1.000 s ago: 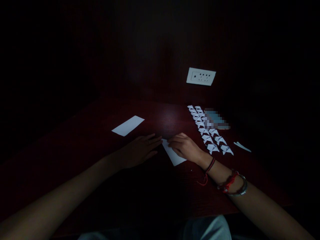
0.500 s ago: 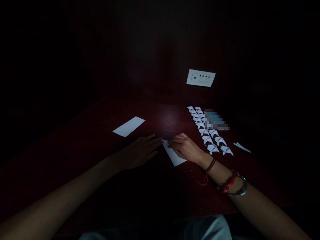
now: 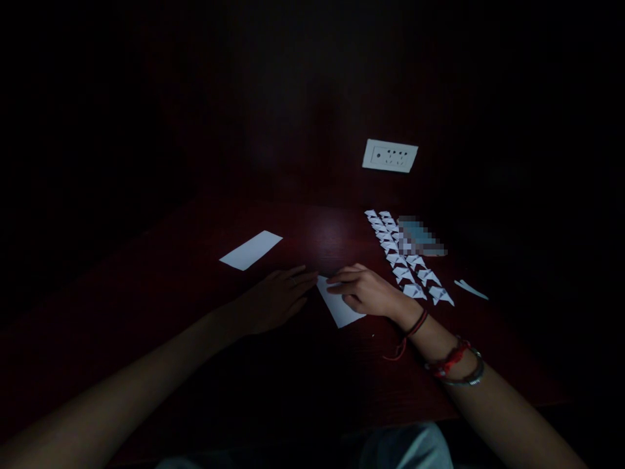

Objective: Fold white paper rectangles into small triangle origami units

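A small white sheet of paper (image 3: 344,314) lies on the dark red table between my hands. My right hand (image 3: 364,291) rests over its upper right part with fingers stretched out across the paper, hiding some of it. At the sheet's upper left corner, the fingertips of my left hand (image 3: 280,298) reach its edge, fingers extended and slightly apart. Farther to the left lies a second white paper rectangle (image 3: 251,250), flat and untouched by either hand. Folded white paper pieces (image 3: 400,272) stand in two slanting rows to the right of my right hand.
Beside the folded rows lies a flat bluish object (image 3: 422,236), blurred out by pixels. Two thin white strips (image 3: 471,289) sit to its lower right. A white socket plate (image 3: 390,156) is on the wall behind the table (image 3: 205,384). The surroundings are very dark.
My right hand's fingers have spread a little and shifted slightly over the paper. My left hand stays nearly in place, and the whole view has tilted slightly.
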### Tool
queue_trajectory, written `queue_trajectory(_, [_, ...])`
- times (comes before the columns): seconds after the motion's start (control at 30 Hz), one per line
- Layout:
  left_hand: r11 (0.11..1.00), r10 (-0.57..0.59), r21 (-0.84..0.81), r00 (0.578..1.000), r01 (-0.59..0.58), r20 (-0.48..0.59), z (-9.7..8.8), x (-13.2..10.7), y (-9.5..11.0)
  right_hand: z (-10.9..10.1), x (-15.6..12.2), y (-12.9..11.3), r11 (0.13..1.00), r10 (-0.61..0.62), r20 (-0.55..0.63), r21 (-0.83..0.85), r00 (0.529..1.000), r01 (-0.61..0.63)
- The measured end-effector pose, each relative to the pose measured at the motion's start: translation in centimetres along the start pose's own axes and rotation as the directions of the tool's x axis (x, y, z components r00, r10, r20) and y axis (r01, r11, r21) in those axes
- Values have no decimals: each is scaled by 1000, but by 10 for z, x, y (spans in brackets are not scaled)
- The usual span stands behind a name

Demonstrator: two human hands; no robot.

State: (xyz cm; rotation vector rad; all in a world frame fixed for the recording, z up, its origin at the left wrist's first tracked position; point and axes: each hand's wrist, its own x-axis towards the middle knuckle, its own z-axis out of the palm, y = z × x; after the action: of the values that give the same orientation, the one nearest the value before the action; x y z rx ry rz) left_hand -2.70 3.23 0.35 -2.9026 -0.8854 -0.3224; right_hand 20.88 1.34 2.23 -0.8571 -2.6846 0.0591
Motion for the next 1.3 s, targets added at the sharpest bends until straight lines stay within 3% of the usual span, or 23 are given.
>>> queue_trajectory(0.37, [998,-13,-59,999,16,46,-3,-1,1,-8,12,2,975,89,-35,205,995,-80])
queue_trajectory(0.73, [998,-49,-38,998,51,42,-3,3,2,4,9,5,983,169,-20,82,985,-167])
queue_trajectory(1.0, [999,-5,-50,1000,5,3,2,5,0,7,8,4,981,188,21,-59,982,-187])
queue_trajectory(1.3, [999,-17,-41,998,19,56,-2,7,4,4,9,4,974,191,31,-132,981,-186])
